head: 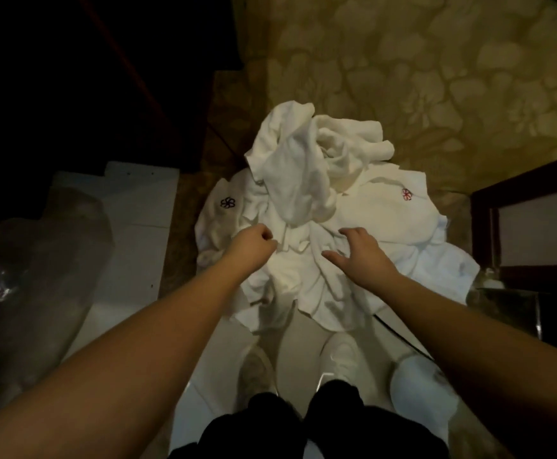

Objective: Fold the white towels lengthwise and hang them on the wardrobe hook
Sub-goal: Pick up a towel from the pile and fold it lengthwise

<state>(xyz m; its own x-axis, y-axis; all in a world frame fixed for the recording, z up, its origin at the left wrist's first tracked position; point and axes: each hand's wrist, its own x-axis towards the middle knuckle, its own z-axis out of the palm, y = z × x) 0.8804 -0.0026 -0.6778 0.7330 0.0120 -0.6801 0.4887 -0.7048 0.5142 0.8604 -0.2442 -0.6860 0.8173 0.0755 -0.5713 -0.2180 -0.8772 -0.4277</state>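
The white towels (306, 207) lie in one tangled heap on the floor (419, 77) just ahead of the person's feet, so a pull on one fold could drag its neighbours up or yield a corner instead of a long edge. The left hand (254, 241) pinches a fold, the right hand (358, 251) hovers spread and released. Two hands and two embroidered emblems are countable; the towels cannot be counted, and no hook shows.

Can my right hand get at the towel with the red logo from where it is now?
Probably yes: the right hand hovers open just short of the red logo, with nothing lying over that towel.
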